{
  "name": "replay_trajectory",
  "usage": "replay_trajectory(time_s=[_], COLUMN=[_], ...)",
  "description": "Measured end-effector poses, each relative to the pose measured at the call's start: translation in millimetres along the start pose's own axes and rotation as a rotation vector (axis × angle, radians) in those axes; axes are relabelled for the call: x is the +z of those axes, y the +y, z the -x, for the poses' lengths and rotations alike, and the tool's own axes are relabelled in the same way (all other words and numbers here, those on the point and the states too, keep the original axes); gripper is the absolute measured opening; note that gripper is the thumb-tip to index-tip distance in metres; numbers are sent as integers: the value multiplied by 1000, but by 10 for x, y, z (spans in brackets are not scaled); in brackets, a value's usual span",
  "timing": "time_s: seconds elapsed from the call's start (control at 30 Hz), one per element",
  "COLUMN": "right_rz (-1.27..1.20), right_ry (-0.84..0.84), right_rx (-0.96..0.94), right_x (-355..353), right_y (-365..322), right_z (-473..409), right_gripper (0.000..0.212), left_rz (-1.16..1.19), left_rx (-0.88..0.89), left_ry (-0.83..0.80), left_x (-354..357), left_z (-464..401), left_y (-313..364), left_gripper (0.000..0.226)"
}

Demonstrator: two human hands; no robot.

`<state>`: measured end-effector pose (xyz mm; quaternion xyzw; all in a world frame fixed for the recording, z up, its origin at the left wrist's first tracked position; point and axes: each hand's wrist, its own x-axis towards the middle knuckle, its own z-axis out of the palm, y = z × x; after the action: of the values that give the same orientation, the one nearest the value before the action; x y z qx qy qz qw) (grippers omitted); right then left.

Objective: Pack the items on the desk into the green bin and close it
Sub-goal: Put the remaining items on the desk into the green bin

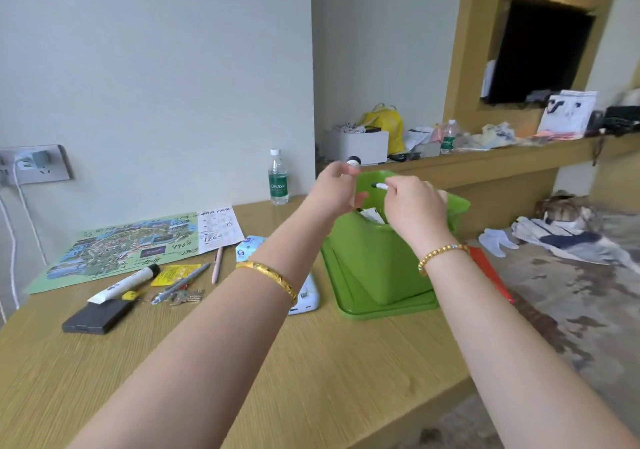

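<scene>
Green plastic bin (pixel 377 261) stands open on its green lid (pixel 349 296) at the right end of a pale wooden desk (pixel 242 362). Above its mouth, the left hand (pixel 337 189) pinches a small black-capped bottle (pixel 353 162) in its fingertips; the right hand (pixel 414 199) curls around a slim black-and-white pen (pixel 381 186). Lowering both well past the rim before letting go seems wise. A white tube (pixel 123 284), black case (pixel 98 315), keys (pixel 183 298) and printed map (pixel 114 249) lie unpacked to the left.

The bin (pixel 377 261) stands on its lid (pixel 349 296), right of the map (pixel 114 247) and pens (pixel 180 284).
</scene>
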<state>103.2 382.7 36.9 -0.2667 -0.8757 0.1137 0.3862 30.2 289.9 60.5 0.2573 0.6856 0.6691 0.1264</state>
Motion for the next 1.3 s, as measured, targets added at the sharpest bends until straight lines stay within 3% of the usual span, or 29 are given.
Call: replay_trajectory(time_s=[0.17, 0.23, 0.33, 0.57, 0.7, 0.97, 1.1, 1.3], right_rz=[87, 119, 135, -58, -216, -400, -372, -162], right_ry=[-51, -141, -161, 103, 117, -362, -554, -712], right_rx=[60, 104, 104, -140, -295, -413, -457, -717], right_x=[-74, -57, -1, 260, 741, 1809, 2078, 2225], right_y=[144, 162, 169, -321, -856, -1550, -1670, -1764], right_z=[-180, -232, -213, -1, 252, 1115, 1280, 1305], right_gripper=[27, 32, 37, 29, 27, 33, 41, 49], left_rz=[-440, -619, -864, -991, -961, -987, -1037, -1185], left_rx=[116, 80, -9, 160, 84, -180, -178, -148], left_ry=[-84, -138, -89, 184, 257, 351, 339, 457], left_x=[372, 400, 309, -477, -1300, -2540, -2749, -2715], left_z=[-105, -144, -181, -9, 155, 531, 596, 537], left_y=[-47, -102, -179, -447, -786, -1522, -1731, -1907], left_gripper=[39, 31, 29, 35, 37, 39, 38, 27])
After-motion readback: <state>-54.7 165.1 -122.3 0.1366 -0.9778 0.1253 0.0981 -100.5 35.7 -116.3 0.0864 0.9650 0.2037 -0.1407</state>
